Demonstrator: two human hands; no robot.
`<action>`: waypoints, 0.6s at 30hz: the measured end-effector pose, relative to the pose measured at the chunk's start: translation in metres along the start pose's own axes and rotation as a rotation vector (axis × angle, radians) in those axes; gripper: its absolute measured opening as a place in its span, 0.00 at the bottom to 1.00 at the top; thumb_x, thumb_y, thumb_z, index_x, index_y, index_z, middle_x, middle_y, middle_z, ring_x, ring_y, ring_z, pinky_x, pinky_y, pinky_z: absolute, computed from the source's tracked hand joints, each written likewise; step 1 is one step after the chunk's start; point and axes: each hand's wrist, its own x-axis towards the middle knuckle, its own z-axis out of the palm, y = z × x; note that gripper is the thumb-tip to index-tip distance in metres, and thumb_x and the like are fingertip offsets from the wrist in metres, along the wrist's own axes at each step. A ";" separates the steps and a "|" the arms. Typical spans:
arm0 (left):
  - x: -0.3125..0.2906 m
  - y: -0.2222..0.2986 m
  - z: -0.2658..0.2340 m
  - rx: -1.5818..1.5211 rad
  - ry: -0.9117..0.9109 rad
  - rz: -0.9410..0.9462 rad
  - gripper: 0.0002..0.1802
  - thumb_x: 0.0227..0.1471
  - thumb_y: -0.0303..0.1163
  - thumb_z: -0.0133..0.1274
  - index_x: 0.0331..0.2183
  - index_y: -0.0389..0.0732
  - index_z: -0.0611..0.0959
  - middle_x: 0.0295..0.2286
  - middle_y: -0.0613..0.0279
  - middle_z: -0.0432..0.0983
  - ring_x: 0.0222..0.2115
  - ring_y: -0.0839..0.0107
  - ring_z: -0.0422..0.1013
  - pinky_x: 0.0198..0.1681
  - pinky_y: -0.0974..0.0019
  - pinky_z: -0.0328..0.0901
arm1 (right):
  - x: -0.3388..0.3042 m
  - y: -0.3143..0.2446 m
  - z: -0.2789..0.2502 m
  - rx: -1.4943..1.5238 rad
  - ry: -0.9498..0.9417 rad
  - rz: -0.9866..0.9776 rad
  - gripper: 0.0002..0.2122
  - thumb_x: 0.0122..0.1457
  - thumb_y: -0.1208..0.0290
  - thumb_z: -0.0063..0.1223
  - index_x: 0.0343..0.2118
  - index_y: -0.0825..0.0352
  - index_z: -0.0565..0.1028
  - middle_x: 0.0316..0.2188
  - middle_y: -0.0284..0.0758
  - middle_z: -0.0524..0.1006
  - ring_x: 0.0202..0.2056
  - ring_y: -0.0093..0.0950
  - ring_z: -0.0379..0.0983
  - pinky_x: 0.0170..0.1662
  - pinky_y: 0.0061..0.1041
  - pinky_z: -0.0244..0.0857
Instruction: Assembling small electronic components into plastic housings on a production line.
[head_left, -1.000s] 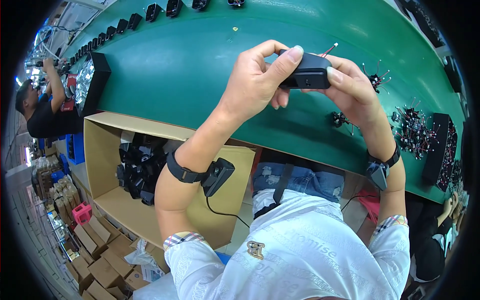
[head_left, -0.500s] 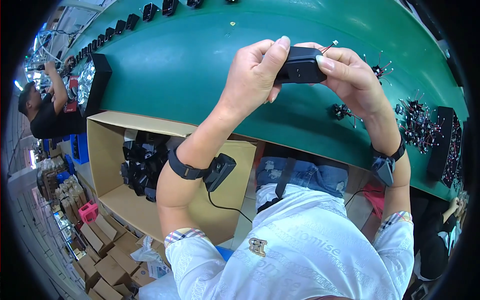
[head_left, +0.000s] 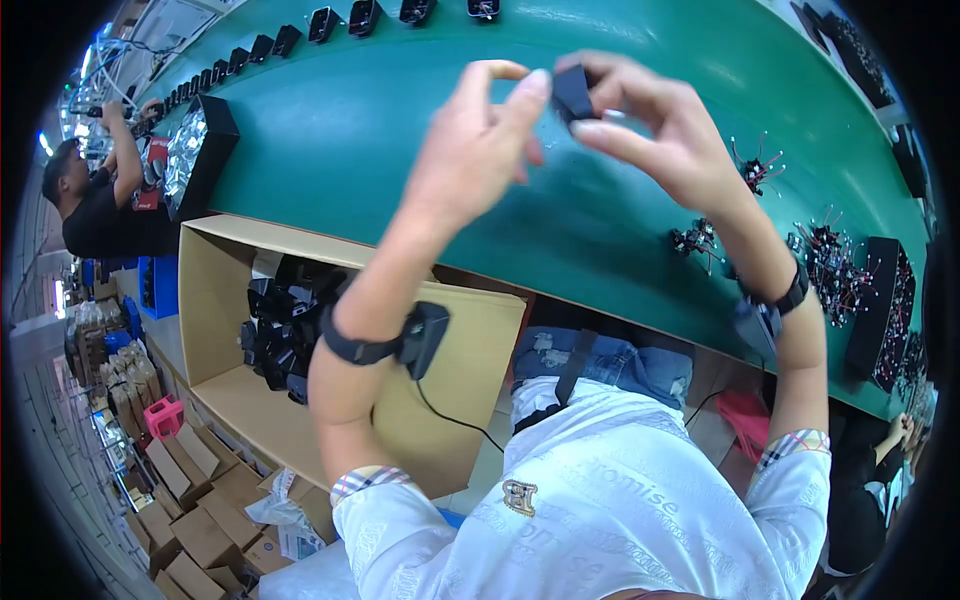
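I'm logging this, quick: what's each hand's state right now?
Left hand: loosely open, fingers curled, nothing visibly held.
Right hand: closed, holding a black case.

From my head, the fisheye camera is facing down, framing my shirt (head_left: 610, 490) near at lower centre, my left hand (head_left: 462, 155) and right hand (head_left: 665, 135) farther, upper centre.
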 end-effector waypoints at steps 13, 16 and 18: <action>-0.216 -0.132 -0.211 0.543 0.358 -0.452 0.15 0.57 0.35 0.56 0.44 0.38 0.77 0.29 0.60 0.79 0.27 0.72 0.75 0.29 0.70 0.68 | 0.151 0.118 -0.044 -1.354 -0.257 0.041 0.12 0.47 0.63 0.68 0.32 0.65 0.82 0.55 0.37 0.72 0.53 0.36 0.71 0.54 0.36 0.66; -0.238 -0.181 -0.200 0.773 0.175 -0.465 0.31 0.51 0.39 0.62 0.52 0.33 0.74 0.48 0.40 0.73 0.50 0.50 0.71 0.55 0.56 0.65 | 0.156 0.114 -0.044 -1.375 -0.266 0.141 0.14 0.47 0.62 0.68 0.33 0.65 0.82 0.56 0.37 0.71 0.54 0.35 0.69 0.57 0.36 0.65; -0.227 -0.181 -0.175 0.883 0.081 -0.400 0.34 0.49 0.40 0.63 0.53 0.34 0.73 0.52 0.38 0.69 0.53 0.44 0.67 0.58 0.53 0.62 | 0.153 0.114 -0.042 -1.406 -0.266 0.149 0.15 0.47 0.62 0.68 0.35 0.65 0.82 0.56 0.37 0.71 0.55 0.35 0.69 0.57 0.36 0.64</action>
